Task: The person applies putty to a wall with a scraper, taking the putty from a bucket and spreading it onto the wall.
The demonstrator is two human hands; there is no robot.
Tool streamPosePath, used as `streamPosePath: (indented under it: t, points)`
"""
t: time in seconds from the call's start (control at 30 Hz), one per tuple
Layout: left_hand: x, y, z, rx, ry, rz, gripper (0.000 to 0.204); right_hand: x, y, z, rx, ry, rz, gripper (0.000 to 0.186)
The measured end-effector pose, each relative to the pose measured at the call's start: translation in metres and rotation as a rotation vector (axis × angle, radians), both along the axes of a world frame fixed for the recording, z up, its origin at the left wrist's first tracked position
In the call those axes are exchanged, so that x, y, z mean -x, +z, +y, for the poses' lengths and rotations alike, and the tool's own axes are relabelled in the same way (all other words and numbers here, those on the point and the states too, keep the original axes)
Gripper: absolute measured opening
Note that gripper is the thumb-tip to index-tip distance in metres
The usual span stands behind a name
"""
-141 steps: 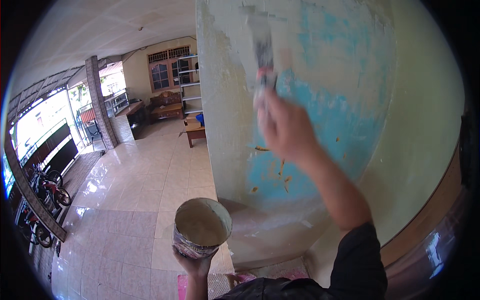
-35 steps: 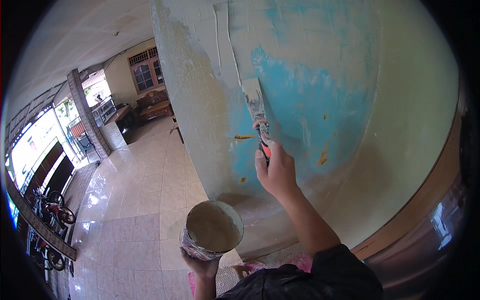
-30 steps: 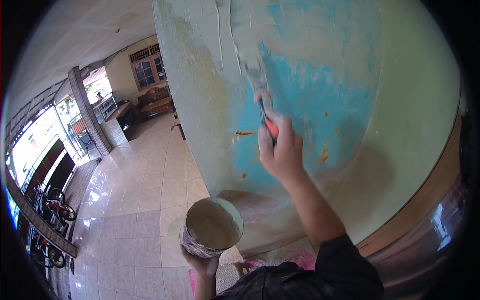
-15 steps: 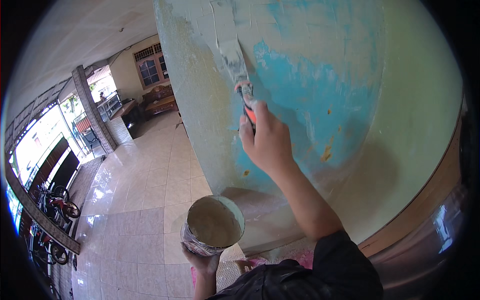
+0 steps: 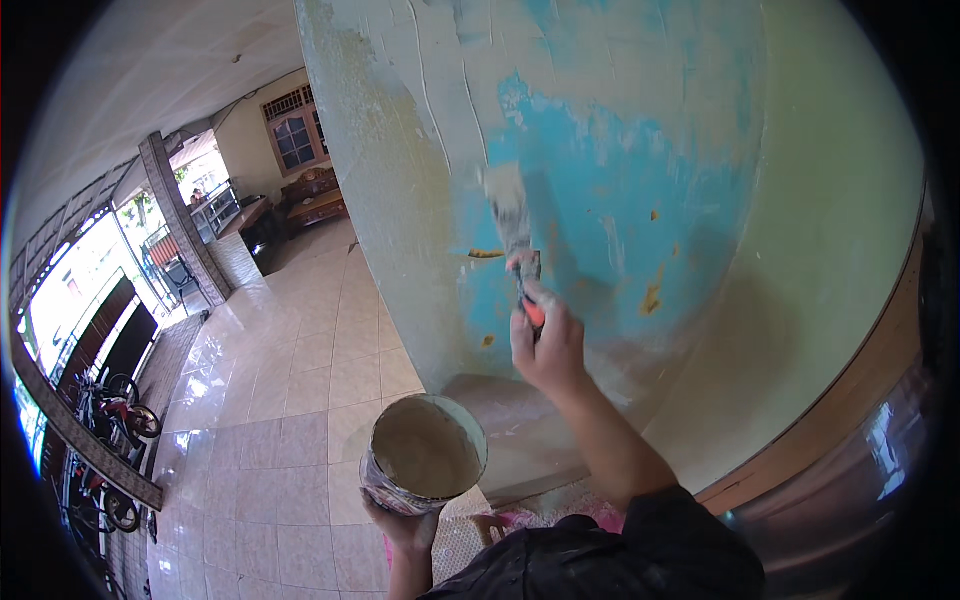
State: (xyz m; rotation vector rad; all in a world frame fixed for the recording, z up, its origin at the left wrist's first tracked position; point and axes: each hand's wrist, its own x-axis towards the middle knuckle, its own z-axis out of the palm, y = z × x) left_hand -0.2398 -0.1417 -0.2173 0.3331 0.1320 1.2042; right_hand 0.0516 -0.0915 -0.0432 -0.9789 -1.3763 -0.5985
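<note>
My right hand (image 5: 552, 345) is wrapped round the red and black handle of a putty knife (image 5: 510, 215), its putty-smeared blade against the wall (image 5: 610, 140). The wall has pale smeared filler over turquoise paint, with several raised streaks above the blade and orange-brown flaked patches lower down. My left hand (image 5: 398, 522) holds a round tin (image 5: 425, 455) of pale, beige-grey paste from beneath, low in front of the wall; its fingers are partly hidden by the tin.
A pale green wall (image 5: 830, 220) curves at the right. Left are a tiled floor (image 5: 260, 380), a pillar (image 5: 178, 220), a wooden bench (image 5: 315, 200) under a window, a counter, and motorbikes (image 5: 110, 420) by a gate. A pink and patterned covering (image 5: 470, 530) lies below me.
Since half a second ago my right hand and the putty knife have moved down and slightly right on the wall. My left hand with the tin has stayed almost in place.
</note>
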Motion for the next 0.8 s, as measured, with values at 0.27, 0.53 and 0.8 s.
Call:
streamPosePath:
  t: [0.27, 0.53, 0.8]
  points:
    - [0.001, -0.001, -0.002, 0.051, -0.048, -0.119, 0.088, -0.006, 0.099, 0.01, -0.045, -0.093, -0.036, 0.035]
    - [0.001, -0.001, -0.005, 0.016, -0.03, -0.049, 0.091, -0.012, 0.009, -0.005, 0.054, -0.042, 0.013, 0.034]
    - [-0.007, 0.005, -0.006, 0.023, -0.049, -0.057, 0.092, -0.034, 0.095, 0.007, 0.033, -0.101, -0.015, 0.031]
